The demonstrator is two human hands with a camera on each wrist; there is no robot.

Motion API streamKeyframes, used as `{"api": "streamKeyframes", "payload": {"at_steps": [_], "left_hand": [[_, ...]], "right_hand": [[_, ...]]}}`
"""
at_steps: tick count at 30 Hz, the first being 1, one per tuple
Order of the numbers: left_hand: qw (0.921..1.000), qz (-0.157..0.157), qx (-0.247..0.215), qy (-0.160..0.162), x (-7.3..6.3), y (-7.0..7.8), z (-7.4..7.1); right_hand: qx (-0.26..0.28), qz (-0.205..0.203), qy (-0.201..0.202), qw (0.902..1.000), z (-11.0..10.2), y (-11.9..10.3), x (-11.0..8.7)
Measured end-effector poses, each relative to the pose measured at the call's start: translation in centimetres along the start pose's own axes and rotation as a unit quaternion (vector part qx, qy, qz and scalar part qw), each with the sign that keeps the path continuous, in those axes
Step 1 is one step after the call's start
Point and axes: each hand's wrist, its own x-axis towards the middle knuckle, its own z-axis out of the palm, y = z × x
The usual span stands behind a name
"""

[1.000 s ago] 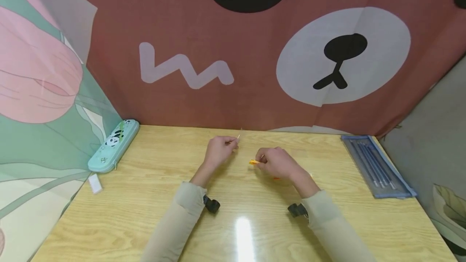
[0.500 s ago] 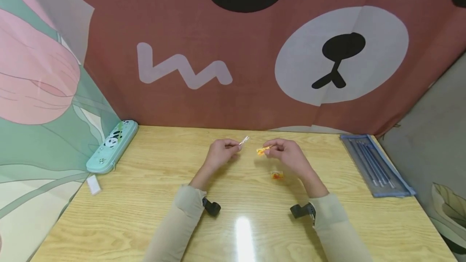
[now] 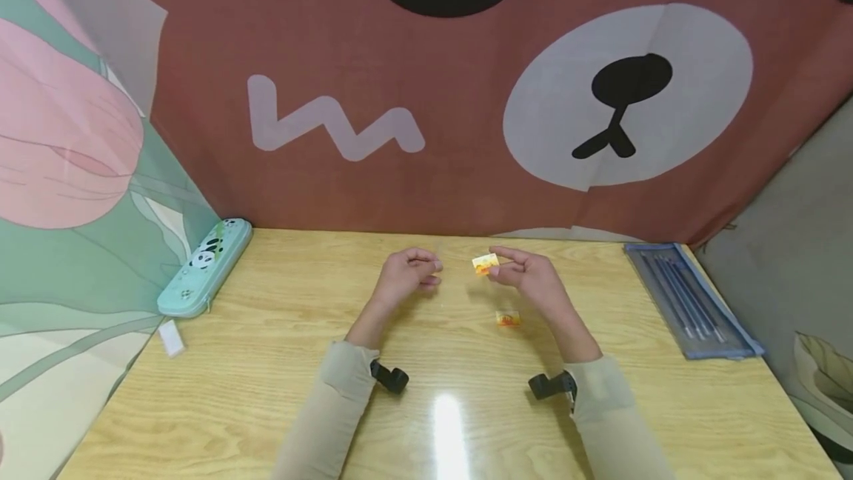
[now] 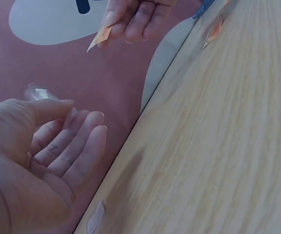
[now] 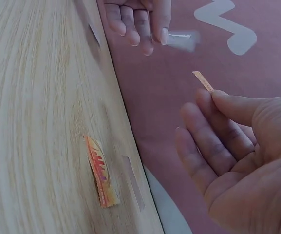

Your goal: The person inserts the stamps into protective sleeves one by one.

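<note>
My left hand (image 3: pixel 408 272) is raised over the table's far middle, pinching a clear, crinkled piece of plastic film (image 5: pixel 181 41) between thumb and index finger. This film is barely visible in the head view. To its right, my right hand (image 3: pixel 529 276) pinches a small yellow-orange wrapper (image 3: pixel 485 264) by its edge. From the right wrist the wrapper shows nearly edge-on and looks thin. A second yellow-orange wrapper (image 3: pixel 508 318) with red print and serrated ends lies on the table below the right hand (image 5: pixel 247 151). Both hands are apart from each other and off the tabletop.
A mint panda-print pencil case (image 3: pixel 206 269) stands at the table's (image 3: pixel 266 406) far left, with a small white block (image 3: pixel 171 338) in front of it. At the far right lies a blue-edged see-through pouch (image 3: pixel 693 302) holding several pencil-like sticks. A printed cloth hangs behind.
My right hand has moved up and away from the wrapper on the table, and its own wrapper now faces the head camera. The left hand's film has turned and shows less; that hand stayed nearly in place.
</note>
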Motion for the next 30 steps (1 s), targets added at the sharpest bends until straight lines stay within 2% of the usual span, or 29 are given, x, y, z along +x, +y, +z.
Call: {"api": "streamKeyframes", "payload": {"at_steps": [4, 10, 16, 21, 26, 30], "left_hand": [[0.9998, -0.004, 0.002, -0.017, 0.0, -0.1, -0.2], [0.9972, -0.006, 0.042, -0.061, -0.6, -0.2, -0.6], [0.9961, -0.009, 0.046, -0.074, -1.3, 1.0, -0.9], [0.9954, -0.019, 0.040, -0.085, -1.2, 1.7, -0.7], [0.9936, -0.021, 0.050, -0.099, -1.0, 1.8, -0.6], [0.9898, -0.028, 0.052, -0.130, -0.8, 1.8, -0.5]], "right_hand": [[0.015, 0.010, 0.007, 0.9998, 0.0, 0.1, -0.1], [0.061, 0.001, 0.024, 0.9979, 0.1, 0.4, -0.2], [0.054, -0.002, 0.044, 0.9976, 0.1, 0.3, -0.1], [0.083, -0.003, 0.047, 0.9955, 0.0, 0.4, -0.1], [0.102, -0.003, 0.043, 0.9938, -0.2, 0.4, -0.1], [0.112, 0.003, 0.042, 0.9928, -0.3, 0.5, 0.0]]}}
